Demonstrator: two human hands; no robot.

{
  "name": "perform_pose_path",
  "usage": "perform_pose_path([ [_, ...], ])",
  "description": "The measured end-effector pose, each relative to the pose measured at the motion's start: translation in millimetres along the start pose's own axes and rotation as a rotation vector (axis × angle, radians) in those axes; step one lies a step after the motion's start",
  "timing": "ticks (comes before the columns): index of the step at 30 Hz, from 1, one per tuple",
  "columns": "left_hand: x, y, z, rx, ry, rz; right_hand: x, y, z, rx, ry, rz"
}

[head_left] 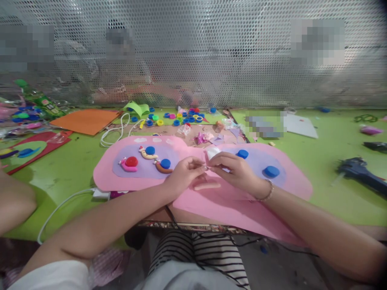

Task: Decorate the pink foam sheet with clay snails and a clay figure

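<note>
Left hand (pixel 184 173) and right hand (pixel 232 169) meet fingertip to fingertip, each grip pinched narrow on a small white piece (pixel 206 166), above the pink foam sheet (pixel 229 205) on the green desk (pixel 332 153).

Soft, even light falls from above, bright enough to keep colours vivid around the left hand (pixel 183 174) and right hand (pixel 234 169), which cast only faint shadows on the pink sheet (pixel 236 205) just beneath them. Beyond the hands the perforated metal screen (pixel 193 52) glares pale and hazy. Out to either side of the hands, edges bend, smear and darken toward the corners. Several patches far behind the hands are pixelated.
</note>
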State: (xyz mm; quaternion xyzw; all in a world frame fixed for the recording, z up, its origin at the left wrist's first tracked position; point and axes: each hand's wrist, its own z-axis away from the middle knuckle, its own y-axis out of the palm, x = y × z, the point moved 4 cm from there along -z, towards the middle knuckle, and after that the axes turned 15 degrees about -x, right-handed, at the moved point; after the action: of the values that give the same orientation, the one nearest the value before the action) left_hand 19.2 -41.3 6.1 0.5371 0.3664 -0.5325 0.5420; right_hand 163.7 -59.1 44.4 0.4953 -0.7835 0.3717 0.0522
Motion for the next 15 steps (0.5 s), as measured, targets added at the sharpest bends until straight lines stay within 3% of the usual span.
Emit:
perform_pose_path([
  [10, 3, -5.0, -6, -0.043, 0.08, -0.052, -13, 1, 4, -0.002, 0.293, -0.015],
  [15, 4, -9.0, -8, -0.084, 0.172, -0.068, -11, -3, 0, -0.038, 0.242, 0.016],
])
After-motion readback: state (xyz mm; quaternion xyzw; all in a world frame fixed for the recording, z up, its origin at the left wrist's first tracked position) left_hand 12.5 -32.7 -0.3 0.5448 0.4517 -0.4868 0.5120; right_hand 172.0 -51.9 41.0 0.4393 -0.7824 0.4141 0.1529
